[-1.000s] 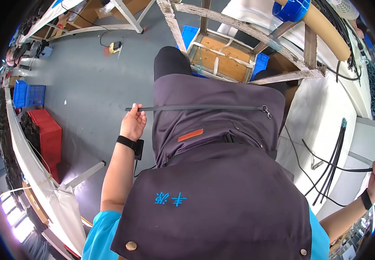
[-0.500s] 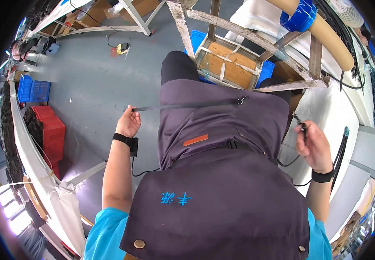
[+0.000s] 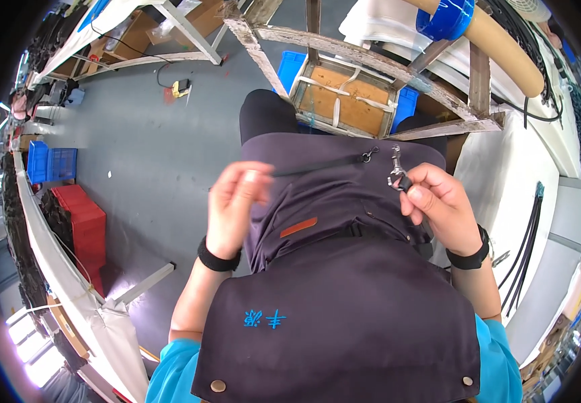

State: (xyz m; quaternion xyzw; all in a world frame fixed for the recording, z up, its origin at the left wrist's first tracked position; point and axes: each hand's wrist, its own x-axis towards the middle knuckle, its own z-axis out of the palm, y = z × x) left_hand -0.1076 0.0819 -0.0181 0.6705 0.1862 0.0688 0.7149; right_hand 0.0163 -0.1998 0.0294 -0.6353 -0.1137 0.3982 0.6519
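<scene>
And here's the right hand [image 3: 443, 213], thumb and fingertips pinched on a short black loop [image 3: 405, 183]; a silvery clasp [image 3: 396, 164] juts up from that loop, just beyond the fingertips; across from it comes the left hand [image 3: 233, 205], fingers curled in, blurred, and whether it grips anything I cannot tell; the long black strap [image 3: 317, 165] runs from beside those left fingers toward the right hand, lying over the dark apron [image 3: 344, 322]; at its far end a second metal clasp [image 3: 369, 155] sits between the two hands, close to the first clasp yet apart from it; nearer the body, between and below the hands, there's an orange-brown tag [image 3: 298, 227] on the apron; out to the right of the right hand, a bunch of black straps [image 3: 527, 235] hangs down by the white surface [image 3: 495, 168]; beyond both hands stands a worn wooden frame [image 3: 364, 50], with a cardboard tube [image 3: 509, 60] and a blue roll [image 3: 446, 23] above and right of the right hand; well off to the left of the left hand, a blue crate [image 3: 52, 161] and a red box [image 3: 82, 221]!
</scene>
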